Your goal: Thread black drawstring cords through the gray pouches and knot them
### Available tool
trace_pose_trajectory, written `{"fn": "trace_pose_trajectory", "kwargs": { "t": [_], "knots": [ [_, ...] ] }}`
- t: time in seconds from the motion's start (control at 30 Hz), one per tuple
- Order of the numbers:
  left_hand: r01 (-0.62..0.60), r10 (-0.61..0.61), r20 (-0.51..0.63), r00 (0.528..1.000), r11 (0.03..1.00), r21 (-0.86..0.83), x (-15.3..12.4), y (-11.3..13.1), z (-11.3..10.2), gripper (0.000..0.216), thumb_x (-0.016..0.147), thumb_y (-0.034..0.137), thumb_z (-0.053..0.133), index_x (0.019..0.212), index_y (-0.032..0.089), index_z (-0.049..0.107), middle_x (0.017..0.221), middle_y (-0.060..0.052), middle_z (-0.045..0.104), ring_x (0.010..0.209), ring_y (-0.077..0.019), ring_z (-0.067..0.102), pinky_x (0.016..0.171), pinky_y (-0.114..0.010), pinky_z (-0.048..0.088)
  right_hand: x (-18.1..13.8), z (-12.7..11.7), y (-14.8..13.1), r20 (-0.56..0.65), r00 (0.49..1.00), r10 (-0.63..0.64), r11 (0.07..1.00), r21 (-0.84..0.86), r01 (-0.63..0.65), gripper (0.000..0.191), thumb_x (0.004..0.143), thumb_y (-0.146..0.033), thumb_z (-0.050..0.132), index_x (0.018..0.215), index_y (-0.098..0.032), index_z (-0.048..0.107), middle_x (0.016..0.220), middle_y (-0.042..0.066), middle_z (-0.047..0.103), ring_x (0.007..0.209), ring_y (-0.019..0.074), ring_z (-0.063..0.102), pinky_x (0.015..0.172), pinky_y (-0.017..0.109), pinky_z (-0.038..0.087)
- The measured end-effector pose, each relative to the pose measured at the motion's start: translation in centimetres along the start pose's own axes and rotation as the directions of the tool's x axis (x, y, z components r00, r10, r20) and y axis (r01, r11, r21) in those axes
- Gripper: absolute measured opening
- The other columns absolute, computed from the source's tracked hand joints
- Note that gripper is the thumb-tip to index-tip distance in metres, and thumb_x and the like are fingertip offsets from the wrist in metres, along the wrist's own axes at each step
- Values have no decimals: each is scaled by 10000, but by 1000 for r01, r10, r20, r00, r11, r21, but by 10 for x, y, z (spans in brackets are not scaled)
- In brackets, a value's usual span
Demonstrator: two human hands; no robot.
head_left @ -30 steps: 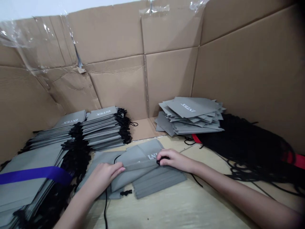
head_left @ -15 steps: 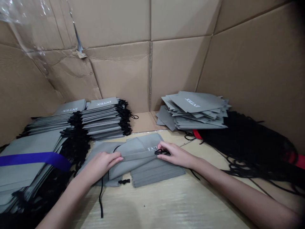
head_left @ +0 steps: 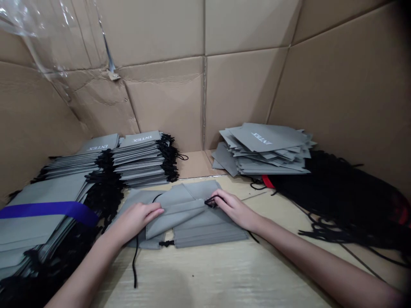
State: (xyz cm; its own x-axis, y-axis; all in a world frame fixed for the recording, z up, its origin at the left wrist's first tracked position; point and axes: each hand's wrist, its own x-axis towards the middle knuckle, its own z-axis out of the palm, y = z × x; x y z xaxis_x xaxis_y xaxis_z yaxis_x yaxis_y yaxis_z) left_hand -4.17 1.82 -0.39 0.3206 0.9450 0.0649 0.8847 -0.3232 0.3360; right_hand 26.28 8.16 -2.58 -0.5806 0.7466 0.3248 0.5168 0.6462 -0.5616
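Observation:
My left hand (head_left: 141, 220) is closed on the left end of a grey fabric pouch (head_left: 180, 222), with a black cord hanging below it. At the pouch's right end, my right hand (head_left: 233, 207) pinches a looped black drawstring cord (head_left: 212, 200). More grey pouches (head_left: 210, 234) lie flat under the one I hold. A small knotted black cord piece (head_left: 167, 243) shows at the near edge between them. My fingertips partly cover the ends of the pouch.
Neat stacks of grey pouches with black cords (head_left: 138, 160) stand at the left, one bound by a blue band (head_left: 48, 209). A looser pouch pile (head_left: 269, 149) sits back right, beside a bundle of black cords (head_left: 334, 188). Cardboard walls (head_left: 167, 98) enclose the surface.
My right hand has shifted slightly left, and the cord in its fingers now shows as an open loop. The printed letters on the pouch beneath are no longer visible. My left hand has barely moved.

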Motion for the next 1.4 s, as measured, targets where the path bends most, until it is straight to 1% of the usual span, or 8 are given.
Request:
{"fn": "trace_pose_trajectory", "kwargs": {
  "t": [0.3, 0.47, 0.7, 0.83, 0.93, 1.03, 1.13, 1.4],
  "knots": [
    [-13, 13, 35, 999, 1000, 16, 0, 1, -2, 393, 904, 479, 292, 746, 238, 559, 633, 20, 544, 618, -159, 526, 597, -223, 324, 1, -12, 7, 286, 956, -71, 853, 513, -90, 305, 901, -438, 394, 947, -184, 558, 1015, 45, 540, 979, 195, 497, 879, 309, 358],
    [-6, 8, 56, 998, 1000, -27, 1, -4, 1, 389, 900, 485, 300, 746, 230, 551, 660, 17, 555, 648, -160, 531, 627, -227, 345, 0, -19, 6, 301, 952, -46, 880, 463, -104, 320, 864, -469, 454, 756, -177, 527, 881, 15, 531, 879, 191, 510, 796, 291, 387],
    [18, -17, 43, 999, 1000, -21, 2, -4, 2, 419, 911, 477, 279, 724, 214, 546, 683, 5, 585, 664, -165, 545, 633, -238, 342, 0, -6, 6, 202, 979, 5, 954, 294, -65, 295, 786, -416, 589, 992, -205, 572, 978, 34, 586, 917, 210, 529, 797, 297, 401],
    [-20, 20, 7, 1000, 1000, 7, -2, -1, -2, 419, 907, 470, 300, 682, 202, 530, 609, 18, 532, 605, -153, 513, 591, -238, 315, 4, 9, 3, 64, 996, 54, 979, 194, -65, 180, 785, -346, 569, 691, -199, 530, 716, -3, 547, 714, 175, 513, 652, 267, 388],
    [-6, 2, -67, 998, 999, -54, -3, -2, -5, 429, 896, 472, 323, 625, 188, 497, 557, 29, 483, 558, -142, 473, 553, -234, 301, 6, 15, 1, -21, 997, 76, 984, 161, -72, 174, 747, -267, 572, 634, -208, 453, 634, -33, 491, 633, 151, 476, 592, 247, 354],
    [7, -39, -192, 981, 986, -164, -3, -4, -8, 429, 906, 449, 280, 679, 178, 523, 642, 10, 539, 638, -155, 499, 603, -232, 349, 5, 19, 0, -85, 993, 83, 985, 157, -69, 112, 687, -166, 561, 726, -215, 467, 671, -38, 507, 670, 152, 497, 618, 243, 368],
    [-9, -53, -271, 961, 975, -223, -3, -4, -10, 435, 912, 427, 244, 780, 168, 567, 773, -13, 594, 758, -173, 524, 697, -243, 374, 4, 23, 2, -88, 993, 78, 981, 183, -61, 233, 656, -103, 543, 853, -222, 502, 725, -36, 545, 686, 148, 538, 639, 241, 402],
    [35, -45, -105, 993, 995, -90, -5, -8, -12, 461, 858, 484, 388, 544, 160, 481, 520, 50, 363, 518, -100, 338, 501, -221, 242, 4, 15, 4, -53, 996, 68, 959, 279, -50, 71, 741, -217, 589, 797, -210, 632, 843, 14, 641, 839, 186, 593, 763, 286, 439]
  ]
}}
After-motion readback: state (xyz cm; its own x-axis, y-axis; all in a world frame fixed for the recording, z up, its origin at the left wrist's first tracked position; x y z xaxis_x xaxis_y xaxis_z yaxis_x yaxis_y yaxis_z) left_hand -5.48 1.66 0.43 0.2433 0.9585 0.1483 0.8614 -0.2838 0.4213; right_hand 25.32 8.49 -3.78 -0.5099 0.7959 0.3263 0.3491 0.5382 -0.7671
